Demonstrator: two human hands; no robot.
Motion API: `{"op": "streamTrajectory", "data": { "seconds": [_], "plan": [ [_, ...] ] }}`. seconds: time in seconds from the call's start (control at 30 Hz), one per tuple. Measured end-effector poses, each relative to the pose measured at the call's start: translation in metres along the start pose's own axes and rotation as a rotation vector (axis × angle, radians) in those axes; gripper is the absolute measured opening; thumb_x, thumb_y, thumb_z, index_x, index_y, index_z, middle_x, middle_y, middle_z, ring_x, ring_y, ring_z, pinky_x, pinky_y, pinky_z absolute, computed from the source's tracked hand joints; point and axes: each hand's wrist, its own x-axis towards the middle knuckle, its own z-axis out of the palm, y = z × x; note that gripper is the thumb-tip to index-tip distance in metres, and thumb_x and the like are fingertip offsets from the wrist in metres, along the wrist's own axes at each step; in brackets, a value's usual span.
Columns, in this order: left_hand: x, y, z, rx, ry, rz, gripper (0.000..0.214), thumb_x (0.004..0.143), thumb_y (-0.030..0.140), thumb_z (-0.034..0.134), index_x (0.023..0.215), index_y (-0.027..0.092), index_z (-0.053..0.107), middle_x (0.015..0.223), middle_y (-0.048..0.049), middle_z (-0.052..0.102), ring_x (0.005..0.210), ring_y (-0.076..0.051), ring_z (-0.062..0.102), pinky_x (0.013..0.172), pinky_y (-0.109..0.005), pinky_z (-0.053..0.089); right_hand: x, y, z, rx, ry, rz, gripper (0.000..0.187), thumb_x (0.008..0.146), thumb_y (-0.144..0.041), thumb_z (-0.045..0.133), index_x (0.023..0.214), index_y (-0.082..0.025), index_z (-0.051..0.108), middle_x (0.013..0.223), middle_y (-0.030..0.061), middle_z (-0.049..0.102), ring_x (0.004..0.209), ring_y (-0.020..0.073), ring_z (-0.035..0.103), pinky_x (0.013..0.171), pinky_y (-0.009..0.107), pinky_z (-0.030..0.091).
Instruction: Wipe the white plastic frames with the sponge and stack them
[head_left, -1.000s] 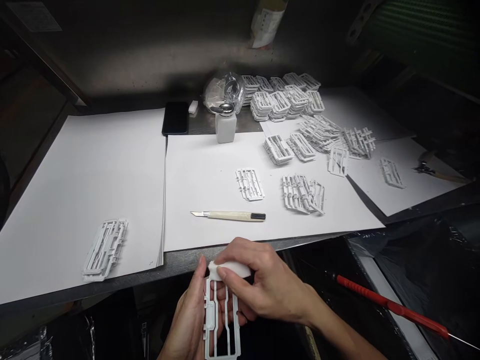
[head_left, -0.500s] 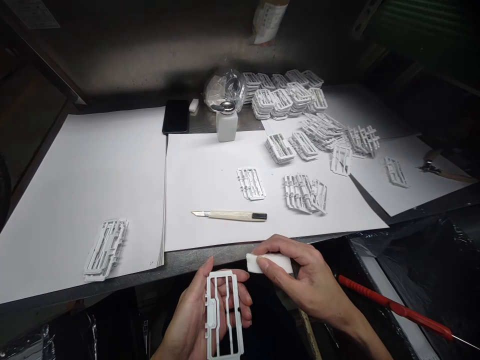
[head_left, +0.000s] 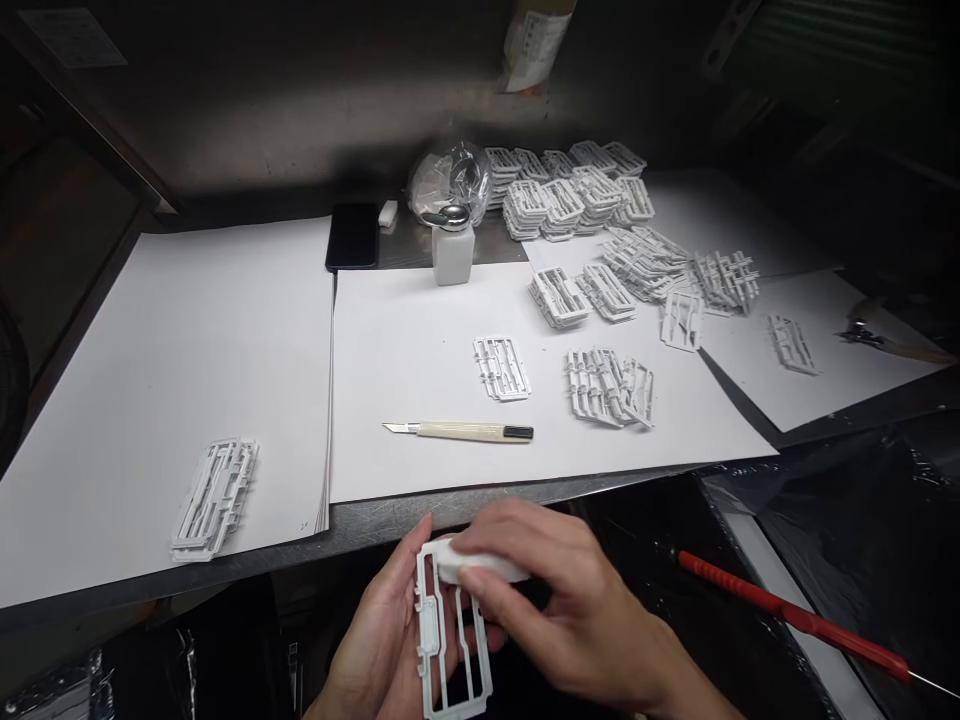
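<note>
A white plastic frame (head_left: 429,625) with thin inner bars lies in my left hand (head_left: 375,635), the thumb along its left edge and the fingers behind it. My right hand (head_left: 562,600) pinches a white foam-like block (head_left: 491,568) between thumb and fingers. The block's left end covers the frame's upper right corner and appears to touch it. Beyond my hands, a craft knife (head_left: 465,432) with a cream handle lies on white paper (head_left: 390,340). Behind the knife, a similar white frame (head_left: 502,367) lies flat, with a small pile of frames (head_left: 609,387) to its right.
At the left are stacked frames (head_left: 214,500). Many more stacks (head_left: 570,205) stand at the back right, near a pump bottle (head_left: 453,252), a plastic bag (head_left: 450,185) and a black phone (head_left: 352,236). Pliers (head_left: 870,335) and a red-handled tool (head_left: 795,615) lie to the right.
My right hand has moved left and slightly down with the white block, bringing it onto the top of the frame. My left hand still holds the frame, which has tilted slightly.
</note>
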Motion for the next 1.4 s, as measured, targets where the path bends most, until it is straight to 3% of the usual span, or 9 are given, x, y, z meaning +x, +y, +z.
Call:
{"op": "streamTrajectory", "data": {
  "seconds": [0.1, 0.2, 0.4, 0.6, 0.77, 0.9, 1.03, 1.3, 1.4],
  "plan": [
    [0.001, -0.002, -0.002, -0.146, -0.039, 0.007, 0.034, 0.093, 0.024, 0.046, 0.071, 0.009, 0.067, 0.061, -0.0027, 0.064, 0.053, -0.009, 0.06, 0.063, -0.024, 0.051, 0.008, 0.0, 0.009, -0.134, -0.068, -0.125, 0.018, 0.092, -0.013, 0.053, 0.106, -0.013, 0.065, 0.095, 0.0098, 0.068, 0.086, 0.0202, 0.062, 0.075, 0.032, 0.052],
    [0.002, -0.002, -0.005, -0.099, -0.081, 0.023, 0.034, 0.093, 0.025, 0.043, 0.076, 0.009, 0.068, 0.06, -0.0031, 0.063, 0.055, -0.012, 0.062, 0.067, -0.029, 0.052, 0.012, 0.003, 0.008, -0.23, -0.015, -0.137, 0.019, 0.093, -0.013, 0.05, 0.106, -0.012, 0.065, 0.093, 0.0104, 0.067, 0.081, 0.02, 0.061, 0.07, 0.032, 0.052],
    [0.004, -0.001, -0.002, -0.181, -0.085, -0.017, 0.03, 0.092, 0.024, 0.046, 0.073, 0.011, 0.065, 0.06, -0.0009, 0.063, 0.051, -0.009, 0.059, 0.058, -0.021, 0.049, 0.01, 0.002, 0.006, -0.11, 0.002, -0.172, 0.018, 0.091, -0.011, 0.053, 0.105, -0.013, 0.064, 0.092, 0.009, 0.068, 0.083, 0.0187, 0.063, 0.075, 0.03, 0.053],
    [0.005, -0.002, -0.003, -0.08, -0.074, 0.032, 0.031, 0.093, 0.026, 0.044, 0.077, 0.01, 0.066, 0.062, -0.0037, 0.064, 0.057, -0.013, 0.063, 0.062, -0.026, 0.051, 0.011, 0.006, 0.006, -0.112, 0.1, -0.123, 0.019, 0.09, -0.01, 0.053, 0.106, -0.013, 0.065, 0.091, 0.0101, 0.068, 0.083, 0.0191, 0.063, 0.074, 0.032, 0.053],
    [0.006, -0.004, -0.001, -0.095, -0.052, 0.041, 0.023, 0.09, 0.024, 0.051, 0.077, 0.012, 0.065, 0.062, -0.0006, 0.062, 0.055, -0.01, 0.059, 0.059, -0.023, 0.047, 0.011, 0.007, 0.009, -0.091, 0.062, -0.162, 0.019, 0.09, -0.011, 0.054, 0.105, -0.014, 0.065, 0.092, 0.0097, 0.069, 0.083, 0.0188, 0.064, 0.075, 0.031, 0.054],
    [0.006, -0.003, 0.0, -0.012, -0.043, 0.07, 0.031, 0.092, 0.029, 0.048, 0.074, 0.011, 0.066, 0.062, -0.0023, 0.06, 0.052, -0.01, 0.055, 0.055, -0.023, 0.043, 0.011, 0.01, 0.007, -0.11, 0.207, -0.099, 0.019, 0.089, -0.011, 0.056, 0.104, -0.014, 0.067, 0.091, 0.0106, 0.069, 0.082, 0.0205, 0.065, 0.074, 0.033, 0.055],
    [0.007, -0.002, 0.0, 0.064, -0.073, 0.109, 0.036, 0.09, 0.037, 0.05, 0.069, 0.011, 0.063, 0.059, -0.0014, 0.055, 0.053, -0.009, 0.049, 0.053, -0.021, 0.037, 0.006, 0.01, 0.001, -0.013, 0.202, -0.059, 0.021, 0.088, -0.01, 0.057, 0.105, -0.016, 0.067, 0.09, 0.009, 0.069, 0.082, 0.0197, 0.065, 0.072, 0.032, 0.055],
    [-0.002, -0.003, 0.007, 0.116, 0.176, 0.182, 0.024, 0.084, 0.035, 0.06, 0.081, 0.012, 0.064, 0.064, 0.0001, 0.056, 0.052, -0.008, 0.048, 0.053, -0.021, 0.04, -0.009, -0.005, -0.002, 0.113, 0.139, -0.06, 0.027, 0.084, -0.004, 0.058, 0.107, -0.015, 0.065, 0.092, 0.0082, 0.068, 0.083, 0.0186, 0.065, 0.074, 0.03, 0.055],
    [-0.002, -0.002, 0.01, 0.095, 0.189, 0.151, 0.024, 0.085, 0.035, 0.058, 0.083, 0.012, 0.063, 0.065, -0.0006, 0.057, 0.053, -0.009, 0.051, 0.055, -0.022, 0.043, -0.013, -0.013, 0.002, 0.114, 0.114, -0.088, 0.025, 0.084, -0.006, 0.061, 0.106, -0.015, 0.065, 0.089, 0.0078, 0.069, 0.081, 0.0184, 0.066, 0.074, 0.028, 0.055]
  ]
}}
